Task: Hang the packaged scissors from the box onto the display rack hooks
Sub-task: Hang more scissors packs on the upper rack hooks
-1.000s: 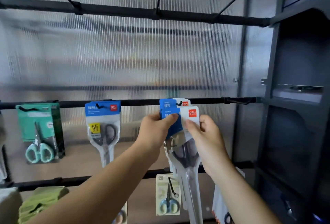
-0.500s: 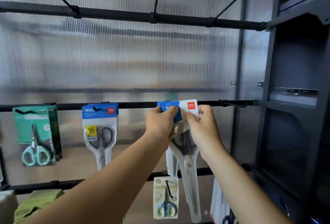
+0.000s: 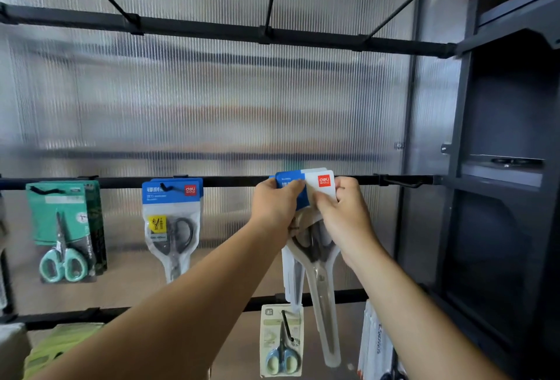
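Note:
A packaged pair of scissors [image 3: 318,261] with a blue and white header card is held up against the middle rack bar [image 3: 230,181]. My left hand [image 3: 274,209] pinches the blue side of the card and my right hand [image 3: 345,213] pinches the white side. The card's top covers the bar, so the hook behind it is hidden. Similar packs hang behind it, only their lower edges showing. The box is out of view.
A blue-carded scissors pack [image 3: 172,225] and green packs [image 3: 65,231] hang further left on the same bar. An empty hook [image 3: 400,182] sticks out at the right. Smaller packs [image 3: 281,340] hang from the lower bar. A dark shelving unit [image 3: 509,167] stands at right.
Both hands have lifted the pack from below the middle bar up to bar height, so its card now overlaps the bar. The view has shifted slightly.

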A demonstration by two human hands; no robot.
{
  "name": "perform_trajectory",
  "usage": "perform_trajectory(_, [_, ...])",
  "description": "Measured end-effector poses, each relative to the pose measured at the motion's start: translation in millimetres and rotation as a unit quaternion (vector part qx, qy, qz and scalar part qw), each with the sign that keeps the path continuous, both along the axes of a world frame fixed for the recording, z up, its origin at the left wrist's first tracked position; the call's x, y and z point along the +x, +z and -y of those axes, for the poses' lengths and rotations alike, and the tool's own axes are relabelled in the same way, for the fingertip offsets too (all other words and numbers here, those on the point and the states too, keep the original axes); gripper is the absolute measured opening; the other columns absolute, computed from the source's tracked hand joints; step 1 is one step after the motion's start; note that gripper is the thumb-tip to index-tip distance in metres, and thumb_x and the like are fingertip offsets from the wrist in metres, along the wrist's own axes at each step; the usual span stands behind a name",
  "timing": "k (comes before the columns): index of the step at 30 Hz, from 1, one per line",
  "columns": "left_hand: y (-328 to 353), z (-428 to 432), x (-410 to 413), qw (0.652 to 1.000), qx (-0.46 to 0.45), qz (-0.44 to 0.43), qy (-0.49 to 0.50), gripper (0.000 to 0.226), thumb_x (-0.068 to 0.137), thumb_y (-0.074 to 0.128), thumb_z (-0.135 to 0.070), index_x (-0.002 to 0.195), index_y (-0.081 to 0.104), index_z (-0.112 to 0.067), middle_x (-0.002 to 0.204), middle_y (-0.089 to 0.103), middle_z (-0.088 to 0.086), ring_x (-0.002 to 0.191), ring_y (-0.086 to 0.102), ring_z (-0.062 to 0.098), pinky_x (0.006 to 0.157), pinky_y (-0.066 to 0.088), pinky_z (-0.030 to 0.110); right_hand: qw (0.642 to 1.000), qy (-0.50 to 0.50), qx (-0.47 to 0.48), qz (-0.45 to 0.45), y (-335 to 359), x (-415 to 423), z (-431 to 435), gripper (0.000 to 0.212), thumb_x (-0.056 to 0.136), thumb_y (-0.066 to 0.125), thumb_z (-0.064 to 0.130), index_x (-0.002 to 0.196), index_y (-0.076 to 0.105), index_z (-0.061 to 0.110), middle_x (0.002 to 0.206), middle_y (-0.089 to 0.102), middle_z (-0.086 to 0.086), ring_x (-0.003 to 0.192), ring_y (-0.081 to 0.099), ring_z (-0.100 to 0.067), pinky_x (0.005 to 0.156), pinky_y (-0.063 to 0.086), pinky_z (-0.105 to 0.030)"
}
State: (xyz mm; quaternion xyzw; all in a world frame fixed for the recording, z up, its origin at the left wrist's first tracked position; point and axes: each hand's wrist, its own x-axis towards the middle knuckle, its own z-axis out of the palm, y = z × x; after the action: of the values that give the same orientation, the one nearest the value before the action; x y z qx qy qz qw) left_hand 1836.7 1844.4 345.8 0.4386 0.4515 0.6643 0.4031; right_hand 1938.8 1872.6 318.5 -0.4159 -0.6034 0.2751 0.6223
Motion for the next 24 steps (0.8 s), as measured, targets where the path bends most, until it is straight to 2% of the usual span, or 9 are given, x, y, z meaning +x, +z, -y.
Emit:
perform_trajectory(4, [0.9,-2.5,0.7,1.000,-0.001,-0.008,0.006,0.013,0.093,0.062,-0.021,0.104,0.060,-0.014,0.096,0.066,0.007,0.090,0.067,0.025,0.084,0.058,0.045,1.000,-0.003,-0.002,-0.015,1.4,-0.9,1.8,0.025,0.093,0.063,0.025,0.111,0.048,0.017,0.102,0.066,-0.001,0.092,0.064,-0.018,0.075,0.054,-0.035])
perform_trajectory(7, [-0.7,-4.5,0.2,1.000,0.001,0.001,0.002,0.016,0.093,0.062,-0.020,0.106,0.060,-0.012,0.100,0.067,0.009,0.093,0.067,0.026,0.085,0.057,0.046,1.000,-0.009,-0.011,0.002,0.4,-1.0,1.9,0.025,0.095,0.060,0.027,0.114,0.047,0.018,0.104,0.065,-0.001,0.090,0.063,-0.016,0.067,0.051,-0.029])
perform_trajectory(9, [-2.5,-4.9,0.4,1.000,0.008,-0.002,0.005,0.015,0.093,0.062,-0.019,0.106,0.060,-0.012,0.100,0.067,0.009,0.092,0.067,0.025,0.085,0.057,0.045,1.000,-0.012,-0.016,0.010,0.2,-1.6,1.9,0.025,0.095,0.059,0.026,0.116,0.047,0.017,0.104,0.064,-0.001,0.090,0.062,-0.014,0.062,0.046,-0.025])
perform_trajectory(12, [-5.6,-3.7,0.9,0.999,0.014,-0.028,0.022,0.013,0.093,0.063,-0.024,0.102,0.060,-0.014,0.098,0.066,0.007,0.092,0.066,0.024,0.084,0.057,0.043,1.000,-0.014,-0.024,0.009,-2.2,-0.8,3.1,0.024,0.095,0.058,0.025,0.115,0.051,0.016,0.103,0.065,-0.001,0.090,0.063,-0.014,0.064,0.048,-0.026])
perform_trajectory(17, [-16.6,4.1,-4.8,0.999,0.005,0.024,-0.042,0.004,0.090,0.066,-0.017,0.088,0.065,-0.015,0.088,0.069,0.010,0.081,0.068,0.026,0.082,0.057,0.045,1.000,-0.007,0.000,0.013,-10.3,3.6,9.1,0.012,0.095,0.056,0.019,0.106,0.052,0.019,0.096,0.065,0.001,0.088,0.063,-0.016,0.072,0.050,-0.032])
perform_trajectory(21, [-19.6,5.5,-7.7,0.998,0.011,0.009,-0.054,0.006,0.091,0.062,-0.017,0.095,0.064,-0.013,0.097,0.069,0.013,0.085,0.068,0.026,0.081,0.056,0.041,0.999,0.002,0.024,0.021,-12.0,1.5,13.0,0.012,0.097,0.055,0.023,0.106,0.049,0.018,0.092,0.064,0.002,0.083,0.061,-0.015,0.061,0.044,-0.024])
perform_trajectory(24, [-17.3,5.7,-9.7,0.997,0.019,0.005,-0.076,0.011,0.091,0.059,-0.006,0.099,0.066,-0.007,0.099,0.071,0.019,0.082,0.069,0.027,0.076,0.057,0.038,1.000,-0.004,0.028,0.015,-10.9,0.1,12.3,0.013,0.098,0.054,0.020,0.109,0.049,0.018,0.094,0.063,0.004,0.082,0.060,-0.012,0.061,0.042,-0.022])
